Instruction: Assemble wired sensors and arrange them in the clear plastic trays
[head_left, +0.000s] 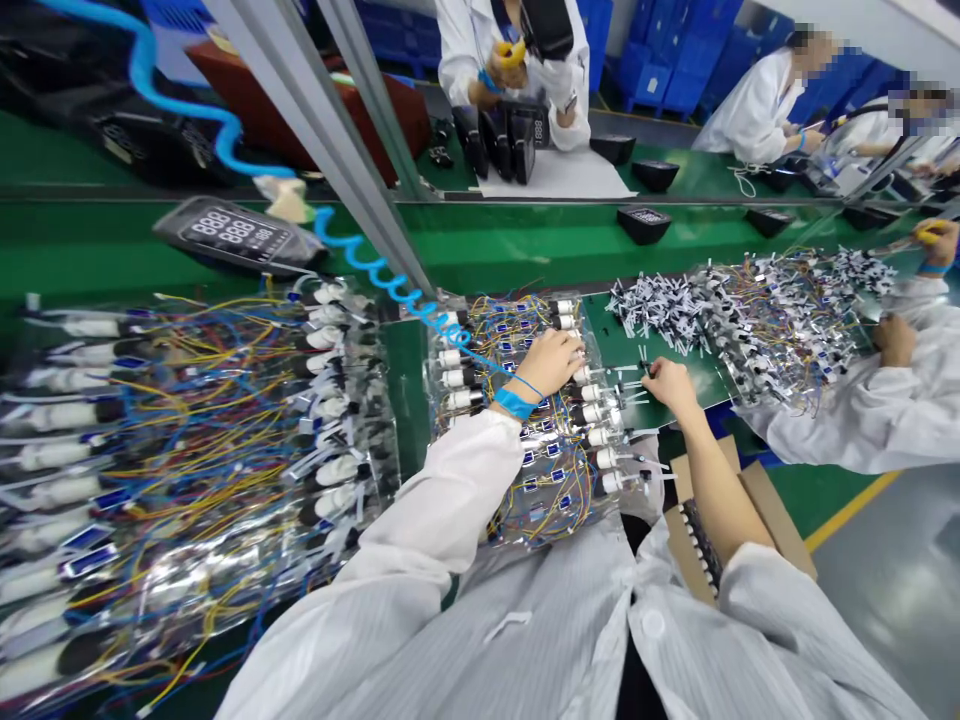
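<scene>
My left hand point(551, 362) lies over a plastic sheet of wired parts, its fingers spread beside the white cylindrical pieces point(591, 392) along the right edge. Coloured wires and small blue-black boards point(553, 450) fill the middle of that sheet. To the right, my right hand point(673, 386) pinches a small strip with a black end and white tips point(643, 356) just above the green bench point(600, 312). Several white strips point(634, 388) stick out between the two hands. A blue strap point(516, 404) with a coiled cord is on my left wrist.
Left lies a larger bundle of wired parts point(202, 420). A pile of black-and-white strips point(664, 308) and another bundle point(787, 320) lie right, near a co-worker's hand point(894, 340). A blue coiled cord point(390, 285) hangs past a metal post point(337, 140). Below right stands an open carton point(776, 515).
</scene>
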